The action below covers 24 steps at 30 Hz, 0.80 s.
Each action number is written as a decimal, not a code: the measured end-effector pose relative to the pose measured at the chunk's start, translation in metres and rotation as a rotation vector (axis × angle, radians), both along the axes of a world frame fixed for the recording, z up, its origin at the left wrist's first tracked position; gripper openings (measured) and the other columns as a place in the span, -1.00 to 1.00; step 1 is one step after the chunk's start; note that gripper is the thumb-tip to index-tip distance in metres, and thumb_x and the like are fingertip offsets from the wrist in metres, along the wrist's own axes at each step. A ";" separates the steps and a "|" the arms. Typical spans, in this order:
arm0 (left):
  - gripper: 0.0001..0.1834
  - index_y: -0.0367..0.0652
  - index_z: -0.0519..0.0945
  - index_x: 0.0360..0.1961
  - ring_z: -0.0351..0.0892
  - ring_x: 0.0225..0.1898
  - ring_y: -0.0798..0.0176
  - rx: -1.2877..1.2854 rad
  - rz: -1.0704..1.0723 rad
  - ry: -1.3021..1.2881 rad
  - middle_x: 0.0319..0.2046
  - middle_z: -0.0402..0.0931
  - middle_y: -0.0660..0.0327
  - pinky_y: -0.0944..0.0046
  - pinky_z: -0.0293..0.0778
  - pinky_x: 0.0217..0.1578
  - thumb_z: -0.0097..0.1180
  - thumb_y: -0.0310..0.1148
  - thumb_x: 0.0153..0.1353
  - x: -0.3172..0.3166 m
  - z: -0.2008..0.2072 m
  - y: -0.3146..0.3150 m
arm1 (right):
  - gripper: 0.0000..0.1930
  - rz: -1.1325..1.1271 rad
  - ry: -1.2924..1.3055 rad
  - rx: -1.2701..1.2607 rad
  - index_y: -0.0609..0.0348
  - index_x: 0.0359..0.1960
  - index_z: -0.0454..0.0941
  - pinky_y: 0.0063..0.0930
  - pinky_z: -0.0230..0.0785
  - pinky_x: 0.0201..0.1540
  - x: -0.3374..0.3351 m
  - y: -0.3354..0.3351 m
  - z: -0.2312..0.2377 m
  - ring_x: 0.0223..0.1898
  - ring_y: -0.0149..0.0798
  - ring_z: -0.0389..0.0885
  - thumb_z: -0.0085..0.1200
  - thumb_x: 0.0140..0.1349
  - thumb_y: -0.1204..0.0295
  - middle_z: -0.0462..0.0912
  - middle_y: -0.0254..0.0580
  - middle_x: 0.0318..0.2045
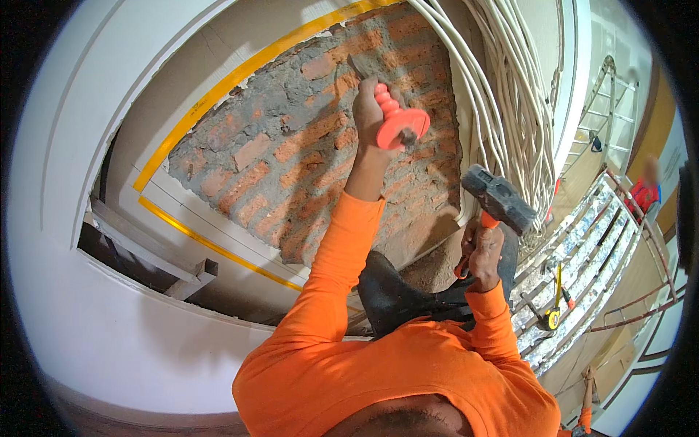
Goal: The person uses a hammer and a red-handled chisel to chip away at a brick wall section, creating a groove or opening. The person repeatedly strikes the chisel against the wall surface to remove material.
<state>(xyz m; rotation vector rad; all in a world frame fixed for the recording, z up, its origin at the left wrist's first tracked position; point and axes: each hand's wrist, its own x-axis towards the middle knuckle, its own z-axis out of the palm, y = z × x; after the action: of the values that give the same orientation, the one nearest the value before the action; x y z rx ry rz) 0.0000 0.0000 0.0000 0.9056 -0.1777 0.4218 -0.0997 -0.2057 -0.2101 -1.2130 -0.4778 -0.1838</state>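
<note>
Tape (244, 71) borders brickwork (291, 156); open space separates chisel (399, 129) from hammer (499, 198).

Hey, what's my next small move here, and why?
Probably check the chisel is seated on the bricks before any blow: your left hand points its tip at them, contact is unclear, and the hammer in your right hand is apart from its butt.

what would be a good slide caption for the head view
Left hand holding a chisel before exposed brickwork, right hand gripping a hammer, white cables alongside the bricks.
</note>
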 end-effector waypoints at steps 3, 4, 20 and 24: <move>-0.71 -0.01 0.14 -0.56 0.09 -0.62 0.40 -0.128 0.044 -0.064 -0.62 0.00 0.38 0.42 0.18 -0.54 -0.09 -0.25 0.23 0.026 0.009 -0.009 | -0.23 -0.052 0.020 0.113 0.17 -0.25 0.30 -0.60 0.00 -0.79 0.003 0.002 0.007 -0.82 -0.50 0.20 -0.22 0.10 -0.43 0.28 -0.37 -0.75; -0.72 -0.02 0.13 -0.56 0.08 -0.61 0.39 -0.147 0.075 -0.067 -0.61 0.00 0.38 0.41 0.18 -0.53 -0.10 -0.25 0.23 0.031 0.013 -0.017 | -0.23 -0.078 0.068 0.166 0.17 -0.25 0.30 -0.61 0.00 -0.79 0.000 -0.001 0.015 -0.83 -0.50 0.18 -0.22 0.09 -0.42 0.27 -0.38 -0.75; -0.76 -0.07 0.12 -0.47 0.17 -0.48 0.34 -0.293 0.259 -0.259 -0.49 0.13 0.33 0.26 0.25 -0.38 -0.19 -0.21 0.21 0.091 0.014 -0.067 | -0.31 -0.632 -0.423 0.733 -0.01 -0.23 0.25 -0.50 0.12 -0.86 0.049 -0.079 0.124 -0.87 -0.41 0.13 -0.46 0.16 -0.42 0.21 -0.33 -0.78; -0.77 -0.06 0.12 -0.48 0.18 -0.49 0.34 -0.322 0.232 -0.306 -0.50 0.12 0.33 0.30 0.24 -0.39 -0.20 -0.22 0.21 0.093 0.016 -0.069 | -0.39 -0.470 -0.799 0.939 -0.09 -0.35 0.27 -0.47 0.15 -0.83 0.077 -0.079 0.155 -0.85 -0.40 0.15 -0.56 0.26 -0.35 0.24 -0.38 -0.73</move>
<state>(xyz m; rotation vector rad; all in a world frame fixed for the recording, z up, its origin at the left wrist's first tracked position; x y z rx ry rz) 0.0925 -0.0693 0.0164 0.5422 -0.2763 0.7820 -0.0229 -0.2847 -0.0554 -0.2541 -0.6690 -1.1850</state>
